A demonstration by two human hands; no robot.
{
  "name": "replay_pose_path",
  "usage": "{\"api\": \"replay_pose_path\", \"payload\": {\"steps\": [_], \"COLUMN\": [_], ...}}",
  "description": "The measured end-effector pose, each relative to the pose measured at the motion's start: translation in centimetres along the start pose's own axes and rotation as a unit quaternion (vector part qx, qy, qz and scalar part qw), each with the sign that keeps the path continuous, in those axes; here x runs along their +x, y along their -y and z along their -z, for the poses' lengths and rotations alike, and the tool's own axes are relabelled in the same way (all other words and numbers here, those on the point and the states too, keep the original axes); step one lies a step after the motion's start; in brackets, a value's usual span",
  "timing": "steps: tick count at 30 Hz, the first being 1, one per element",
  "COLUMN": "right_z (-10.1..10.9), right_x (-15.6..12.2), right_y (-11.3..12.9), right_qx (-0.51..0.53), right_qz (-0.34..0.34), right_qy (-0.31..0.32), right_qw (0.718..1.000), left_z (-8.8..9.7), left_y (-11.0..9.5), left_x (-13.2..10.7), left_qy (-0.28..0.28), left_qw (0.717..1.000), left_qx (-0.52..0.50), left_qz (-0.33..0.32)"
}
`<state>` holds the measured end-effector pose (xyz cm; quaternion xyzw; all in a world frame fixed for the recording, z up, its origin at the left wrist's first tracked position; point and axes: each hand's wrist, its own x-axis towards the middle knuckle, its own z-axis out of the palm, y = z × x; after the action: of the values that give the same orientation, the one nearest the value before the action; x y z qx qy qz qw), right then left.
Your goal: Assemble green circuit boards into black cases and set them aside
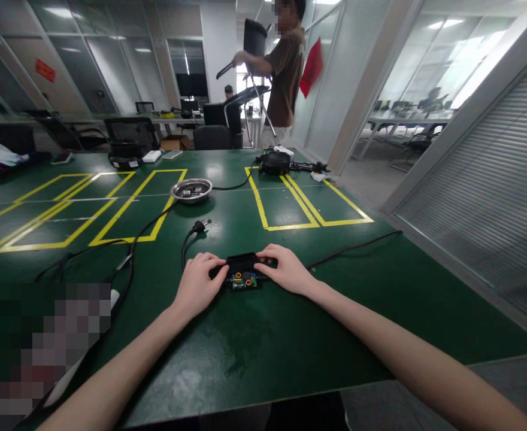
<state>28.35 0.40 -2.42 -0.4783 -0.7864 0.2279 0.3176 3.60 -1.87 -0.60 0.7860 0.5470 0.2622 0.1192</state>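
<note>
An opened power adapter lies on the green table in front of me. Its black plastic cover [242,260] is raised on the far side, and the circuit board [244,281], with ring-shaped coils, shows on the near side. From the left, my left hand [200,279] pinches the adapter's end between thumb and fingers. My right hand [285,269] grips the opposite end the same way. Beyond my left hand a black power plug [199,227] rests on its cord. A thin black cable [357,246] runs off to the right. My fingers partly hide both ends of the adapter.
A metal bowl [191,190] holding small metal parts stands farther back. Yellow tape outlines [290,227] mark the table [227,365]. Black cables [131,257] and a white power strip [72,365], partly blurred, lie left. Behind the table a person [285,72] carries a chair [255,39].
</note>
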Motion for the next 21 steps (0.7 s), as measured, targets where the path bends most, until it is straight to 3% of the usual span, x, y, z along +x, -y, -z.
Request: {"api": "replay_pose_path", "payload": {"steps": [4, 7, 21], "right_z": [-0.09, 0.02, 0.06], "right_x": [0.06, 0.00, -0.29], "right_y": [0.01, 0.09, 0.78], "right_qx": [0.199, 0.282, 0.291], "right_qz": [-0.088, -0.115, -0.120], "right_qy": [-0.005, -0.016, -0.022], "right_qw": [0.976, 0.952, 0.949], "left_z": [0.40, 0.65, 1.06], "left_y": [-0.36, -0.44, -0.45], "left_x": [-0.18, -0.32, -0.31], "left_qy": [-0.011, -0.029, -0.047], "left_qw": [0.997, 0.992, 0.985], "left_qx": [-0.065, -0.114, -0.161], "left_qz": [0.047, 0.055, 0.039]}}
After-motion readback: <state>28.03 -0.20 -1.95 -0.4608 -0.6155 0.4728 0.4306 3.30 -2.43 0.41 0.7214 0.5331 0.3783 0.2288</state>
